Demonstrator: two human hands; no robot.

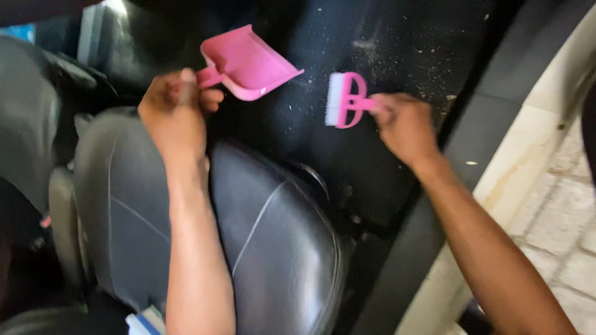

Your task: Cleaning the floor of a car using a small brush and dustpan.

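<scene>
surface: black car floor mat (397, 56) | on it: pale crumbs (428, 49), possibly sand, scattered

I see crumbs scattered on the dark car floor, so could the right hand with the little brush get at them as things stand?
Probably yes: the right hand holds the pink brush just above the speckled floor mat, with nothing between them; the pink dustpan sits off to the side.
</scene>
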